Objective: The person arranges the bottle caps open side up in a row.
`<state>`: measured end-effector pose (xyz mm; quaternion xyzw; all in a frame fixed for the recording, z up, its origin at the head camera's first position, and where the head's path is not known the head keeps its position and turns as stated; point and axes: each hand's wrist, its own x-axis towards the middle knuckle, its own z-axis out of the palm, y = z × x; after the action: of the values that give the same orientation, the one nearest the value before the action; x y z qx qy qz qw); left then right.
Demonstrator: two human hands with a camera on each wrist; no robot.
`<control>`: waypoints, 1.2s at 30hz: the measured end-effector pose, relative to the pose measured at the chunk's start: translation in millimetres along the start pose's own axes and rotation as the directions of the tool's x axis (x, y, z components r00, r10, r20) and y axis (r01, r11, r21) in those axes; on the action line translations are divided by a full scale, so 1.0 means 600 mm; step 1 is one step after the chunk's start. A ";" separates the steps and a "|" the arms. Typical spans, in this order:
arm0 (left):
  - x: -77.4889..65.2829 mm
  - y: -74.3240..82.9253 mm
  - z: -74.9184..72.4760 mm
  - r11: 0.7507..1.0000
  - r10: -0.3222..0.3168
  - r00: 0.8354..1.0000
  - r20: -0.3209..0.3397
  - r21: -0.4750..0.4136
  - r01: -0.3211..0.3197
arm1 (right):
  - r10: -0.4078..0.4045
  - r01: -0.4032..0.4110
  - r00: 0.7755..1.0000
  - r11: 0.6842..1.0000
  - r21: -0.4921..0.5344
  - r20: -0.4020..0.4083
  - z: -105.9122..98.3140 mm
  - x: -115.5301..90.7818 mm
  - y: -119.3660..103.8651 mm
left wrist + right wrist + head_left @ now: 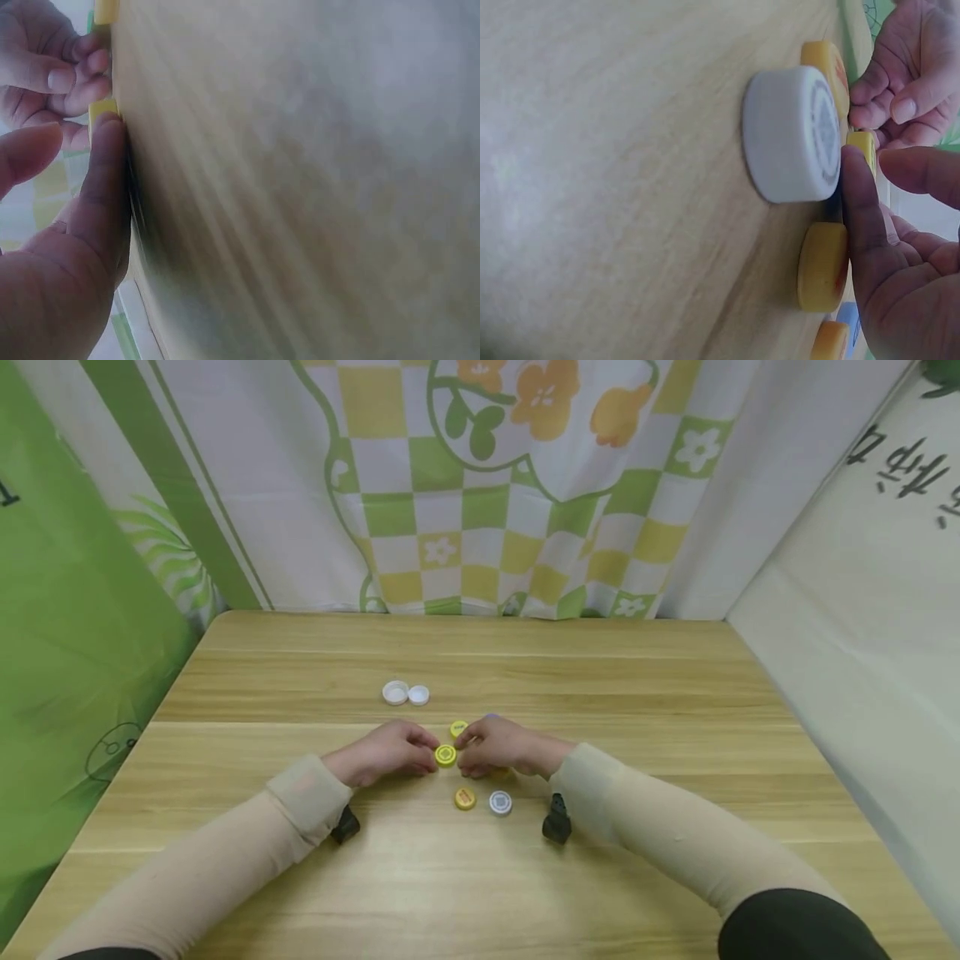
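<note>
A yellow bottle cap (446, 756) lies face up on the table between the two hands. My left hand (392, 750) is at its left side; in the left wrist view a straight finger reaches the yellow cap (103, 110), the thumb standing apart. From the right, my right hand (510, 746) comes up to the same cap, and the right wrist view has a straight fingertip right at the cap's edge (862, 142) with the thumb held off. Another yellow cap (458, 728) sits just behind. Under the right hand, an orange-yellow cap (501, 772) is partly hidden.
Nearer the person lie an orange cap (465, 798) and a white cap with a grey print (500, 803). Two white caps (395, 692) rest hollow side up farther back. A blue cap (491, 717) peeks out behind the right hand. Curtains (525, 560) border the wooden table (637, 893).
</note>
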<state>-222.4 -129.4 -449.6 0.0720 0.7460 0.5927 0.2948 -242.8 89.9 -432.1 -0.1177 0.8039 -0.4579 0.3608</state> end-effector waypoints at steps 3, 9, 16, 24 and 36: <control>0.003 -0.003 0.004 1.000 0.012 1.000 -0.010 0.015 -0.011 | -0.011 0.011 1.000 1.000 0.001 -0.011 0.005 0.002 0.000; 0.004 -0.005 0.007 1.000 0.026 1.000 -0.012 0.018 -0.025 | -0.062 0.060 0.998 0.996 -0.061 -0.029 0.015 0.009 0.004; -0.001 -0.004 0.006 0.997 0.019 1.000 0.010 -0.079 -0.018 | -0.143 0.123 0.987 0.966 -0.228 -0.074 0.020 0.011 0.003; -0.002 0.006 -0.001 0.997 0.064 0.998 0.009 -0.043 -0.063 | -0.147 0.117 0.985 0.956 -0.269 -0.094 0.014 0.008 -0.006; 0.001 0.014 -0.015 0.972 0.138 0.988 -0.065 0.201 -0.123 | -0.099 0.100 0.994 0.995 0.012 -0.052 -0.007 0.020 -0.003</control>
<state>-229.7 -134.6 -441.0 0.1264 0.8056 0.5366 0.2171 -254.4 85.4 -434.9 -0.1435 0.8026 -0.4840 0.3178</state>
